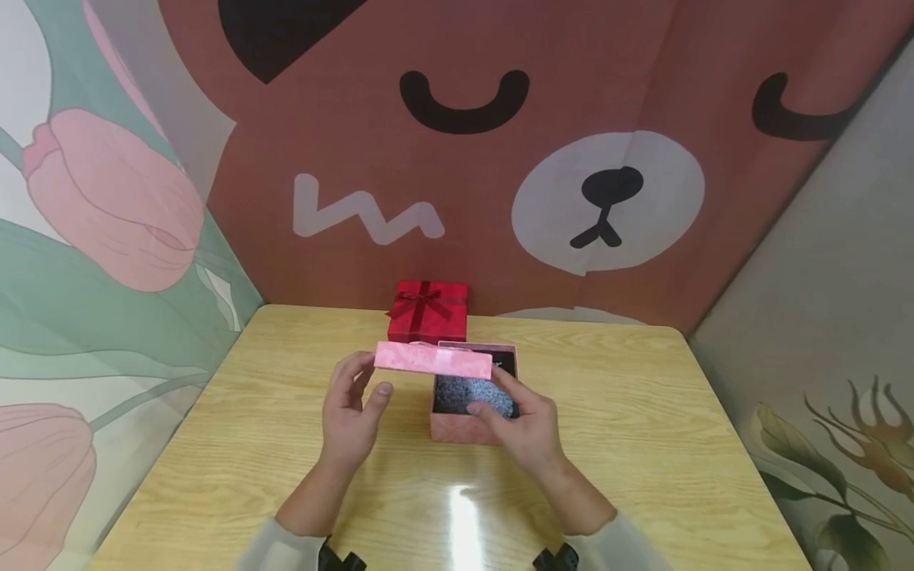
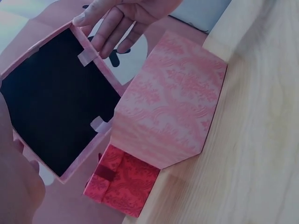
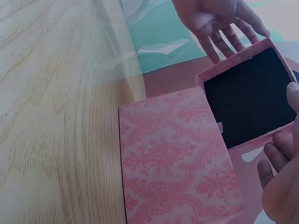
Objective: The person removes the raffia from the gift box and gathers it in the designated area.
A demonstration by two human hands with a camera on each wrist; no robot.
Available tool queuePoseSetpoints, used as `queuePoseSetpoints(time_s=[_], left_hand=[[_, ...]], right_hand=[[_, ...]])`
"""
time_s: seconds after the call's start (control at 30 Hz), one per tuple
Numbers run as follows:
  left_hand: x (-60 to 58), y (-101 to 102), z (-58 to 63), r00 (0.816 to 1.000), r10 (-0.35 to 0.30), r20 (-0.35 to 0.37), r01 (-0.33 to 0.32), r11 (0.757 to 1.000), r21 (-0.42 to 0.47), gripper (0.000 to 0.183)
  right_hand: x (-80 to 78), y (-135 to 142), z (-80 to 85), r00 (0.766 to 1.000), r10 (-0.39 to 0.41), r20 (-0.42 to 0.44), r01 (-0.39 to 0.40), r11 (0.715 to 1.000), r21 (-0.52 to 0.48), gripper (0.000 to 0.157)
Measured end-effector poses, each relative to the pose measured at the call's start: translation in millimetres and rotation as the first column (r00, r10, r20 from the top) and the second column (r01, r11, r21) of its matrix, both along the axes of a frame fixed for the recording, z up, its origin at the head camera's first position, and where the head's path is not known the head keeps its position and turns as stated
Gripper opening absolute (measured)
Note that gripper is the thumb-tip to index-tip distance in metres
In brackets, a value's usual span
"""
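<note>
A pink patterned box lid (image 1: 432, 360) is held up between both hands, tilted, its black inside (image 2: 60, 102) turned to the wrist cameras. My left hand (image 1: 350, 412) grips the lid's left side, fingers partly behind it. At the opposite side, my right hand (image 1: 527, 422) holds the lid's edge, its thumb in front of the box opening. Below and behind the lid stands the pink box (image 1: 464, 428), uncovered on the table. Bluish-grey crinkled filling (image 1: 467, 394) shows inside it, with something dark at the back. The lid hides part of that opening.
Behind the pink box is a smaller red gift box (image 1: 428, 313) with a dark red ribbon bow. Both boxes are on a light wooden table (image 1: 628, 444). A bear-print backdrop (image 1: 471, 190) rises at the table's far edge, and printed walls flank the sides.
</note>
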State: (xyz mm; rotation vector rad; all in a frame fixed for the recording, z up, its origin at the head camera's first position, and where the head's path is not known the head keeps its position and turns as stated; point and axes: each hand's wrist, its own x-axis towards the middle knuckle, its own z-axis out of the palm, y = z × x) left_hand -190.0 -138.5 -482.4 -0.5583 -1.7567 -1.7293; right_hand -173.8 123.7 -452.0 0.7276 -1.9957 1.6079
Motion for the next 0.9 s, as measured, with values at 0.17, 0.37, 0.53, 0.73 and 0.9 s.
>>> queuePoseSetpoints(time_s=[0.17, 0.37, 0.53, 0.73, 0.9], left_hand=[[-0.7, -8, 4.4, 0.999, -0.026, -0.032, 0.026, 1.0, 0.001, 0.054], [0.0, -23, 6.2, 1.0, 0.009, 0.015, -0.009, 1.0, -0.03, 0.058], [-0.1, -38, 5.1, 0.999, 0.009, 0.042, -0.008, 1.0, -0.031, 0.057], [2.0, -55, 3.3, 0.99, -0.011, 0.14, 0.015, 1.0, -0.022, 0.058], [2.1, -67, 5.5, 0.981, -0.01, 0.191, 0.018, 0.999, -0.04, 0.057]], right_hand=[[-9.8, -5, -14.4, 0.998, 0.049, -0.045, -0.049, 0.999, -0.015, 0.065], [-17.4, -13, -31.5, 0.993, 0.109, 0.05, -0.108, 0.994, -0.028, 0.072], [-14.4, -21, -30.3, 0.944, 0.225, 0.242, -0.207, 0.974, -0.095, 0.078], [-13.9, -33, -29.6, 0.876, 0.339, 0.343, -0.298, 0.94, -0.167, 0.088], [-16.1, -41, -32.9, 0.929, 0.264, 0.259, -0.269, 0.963, -0.017, 0.1]])
